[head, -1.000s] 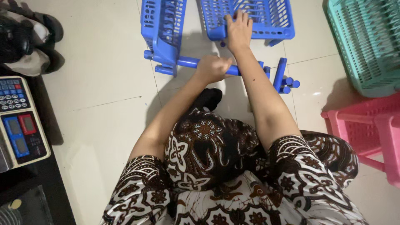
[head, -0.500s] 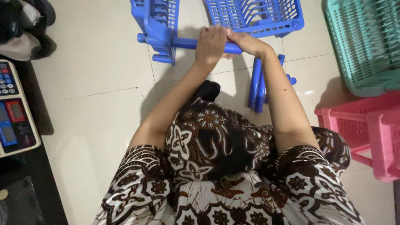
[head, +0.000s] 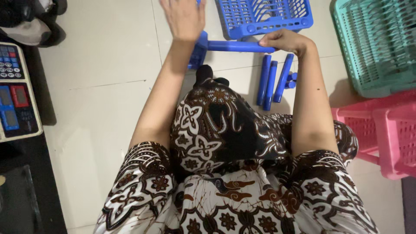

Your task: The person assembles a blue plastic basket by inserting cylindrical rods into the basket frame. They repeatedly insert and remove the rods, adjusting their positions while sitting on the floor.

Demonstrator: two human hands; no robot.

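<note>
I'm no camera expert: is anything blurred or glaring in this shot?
Head view: the left hand is smeared by motion blur near the top edge; the right hand on the blue tube looks sharper; the pale floor tiles show soft glare, with shadows beside the arms.

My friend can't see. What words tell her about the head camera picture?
A seated person's right hand grips a blue plastic tube on a pale tiled floor, left hand raised open above it. Loose blue tubes and a blue basket lie nearby.
</note>
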